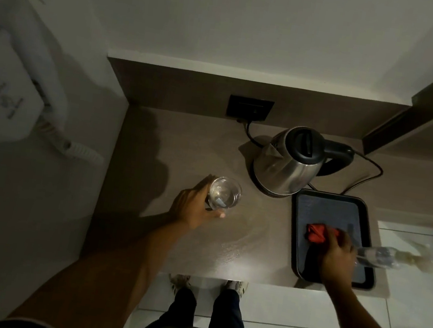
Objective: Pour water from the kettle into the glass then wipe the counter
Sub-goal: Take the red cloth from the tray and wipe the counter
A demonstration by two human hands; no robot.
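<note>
While my left hand [194, 207] grips the glass [224, 193], right hand [337, 257] closes on the red cloth [316, 233] — a careless swipe tips it, spilling on the table [174, 141].

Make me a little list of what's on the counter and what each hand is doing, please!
kettle: shiny steel kettle with black lid, upright on its base, plugged in
glass: clear drinking glass, upright on the brown counter
tray: black rectangular tray, right of the kettle
cloth: crumpled red cloth, on the tray
left hand: wrapped around the glass
right hand: gripping the cloth
</note>
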